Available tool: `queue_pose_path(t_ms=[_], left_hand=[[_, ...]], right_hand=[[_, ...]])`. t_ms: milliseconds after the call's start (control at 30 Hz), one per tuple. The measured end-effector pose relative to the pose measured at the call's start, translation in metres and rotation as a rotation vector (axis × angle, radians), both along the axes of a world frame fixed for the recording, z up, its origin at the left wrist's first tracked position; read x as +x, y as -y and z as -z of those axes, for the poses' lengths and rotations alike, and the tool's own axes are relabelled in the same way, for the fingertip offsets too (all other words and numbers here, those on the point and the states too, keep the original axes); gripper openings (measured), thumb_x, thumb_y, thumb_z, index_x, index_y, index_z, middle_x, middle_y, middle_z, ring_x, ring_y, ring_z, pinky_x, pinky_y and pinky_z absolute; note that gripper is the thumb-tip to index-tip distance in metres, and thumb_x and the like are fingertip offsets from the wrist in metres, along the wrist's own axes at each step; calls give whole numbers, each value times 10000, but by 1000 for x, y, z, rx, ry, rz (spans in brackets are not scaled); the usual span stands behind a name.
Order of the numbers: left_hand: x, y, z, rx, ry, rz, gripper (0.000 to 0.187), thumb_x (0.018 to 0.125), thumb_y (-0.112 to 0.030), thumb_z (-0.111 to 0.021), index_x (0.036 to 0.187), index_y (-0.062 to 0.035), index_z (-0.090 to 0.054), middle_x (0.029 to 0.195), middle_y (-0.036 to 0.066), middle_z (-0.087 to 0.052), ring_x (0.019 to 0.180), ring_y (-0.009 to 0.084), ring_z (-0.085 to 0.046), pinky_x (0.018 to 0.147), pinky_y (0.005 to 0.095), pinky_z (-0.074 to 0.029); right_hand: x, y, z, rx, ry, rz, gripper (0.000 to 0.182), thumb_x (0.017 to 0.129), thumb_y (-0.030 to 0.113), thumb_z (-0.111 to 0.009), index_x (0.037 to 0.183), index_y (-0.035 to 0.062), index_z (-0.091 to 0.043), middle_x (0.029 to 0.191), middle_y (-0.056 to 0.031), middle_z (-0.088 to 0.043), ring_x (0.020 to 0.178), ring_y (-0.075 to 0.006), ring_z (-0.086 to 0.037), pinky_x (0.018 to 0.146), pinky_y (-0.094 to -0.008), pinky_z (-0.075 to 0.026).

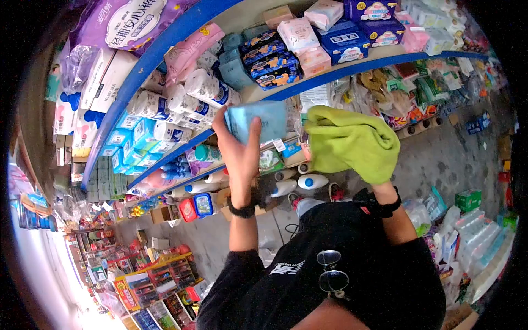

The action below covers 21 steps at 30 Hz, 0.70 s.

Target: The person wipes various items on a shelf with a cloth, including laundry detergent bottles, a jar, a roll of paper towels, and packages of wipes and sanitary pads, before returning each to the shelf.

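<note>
My left hand [240, 157] grips a light blue soft-looking packet [264, 122], thumb on its near face and fingers behind its left edge. The packet is held up in front of the shelf. In my right hand [384, 190] is a yellow-green cloth [352, 140], bunched and draped over it so that the fingers are hidden. The cloth is to the right of the packet, apart from it. Behind my left hand, white wrapped paper rolls [206, 88] stand on the shelf, beside dark blue patterned packs [275, 69].
A blue-edged shelf [330, 77] curves across the view, with pink packs [298, 36] and blue packs [344, 41] on it. White bottles [312, 181] and a red and blue tub pair [203, 204] are low by the shelf. Wrapped goods [467, 236] lie at right.
</note>
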State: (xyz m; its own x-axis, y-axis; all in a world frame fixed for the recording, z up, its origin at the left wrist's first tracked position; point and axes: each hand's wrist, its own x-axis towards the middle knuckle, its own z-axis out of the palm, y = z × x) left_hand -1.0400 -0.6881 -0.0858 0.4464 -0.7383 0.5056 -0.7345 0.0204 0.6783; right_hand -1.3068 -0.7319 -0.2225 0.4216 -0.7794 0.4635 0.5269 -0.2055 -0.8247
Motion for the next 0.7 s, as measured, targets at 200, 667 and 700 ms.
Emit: queue_pose_path(t_ms=[200,667,700], left_hand=[[48,84,19,44,667,-84,584,754,-238,-674,1209,10,-404,1147,245,-486,1022,381,-512,850,447,-419],[91,160,84,49,1006,-244,401,744,-191,-604,1032,70,-502,1135,243,-473,1121,398,-416,935,464,-359],[94,161,89,65,992,-198,414,744,-205,-612,1050,57,-515,1164,217,-478,1138,378,-422,975,468,-331]], right_hand=[[-9,-5,-24,180,-259,508,385,725,0,-675,1095,-6,-569,1064,-76,-608,924,-158,-581,828,-272,-469],[-14,-15,-51,299,-231,439,321,740,64,-682,1042,-4,-599,1012,-61,-620,910,-138,-567,832,-271,-453],[-16,-15,-44,372,-164,442,330,734,67,-689,1044,-3,-599,1017,-64,-620,914,-142,-568,836,-273,-451]])
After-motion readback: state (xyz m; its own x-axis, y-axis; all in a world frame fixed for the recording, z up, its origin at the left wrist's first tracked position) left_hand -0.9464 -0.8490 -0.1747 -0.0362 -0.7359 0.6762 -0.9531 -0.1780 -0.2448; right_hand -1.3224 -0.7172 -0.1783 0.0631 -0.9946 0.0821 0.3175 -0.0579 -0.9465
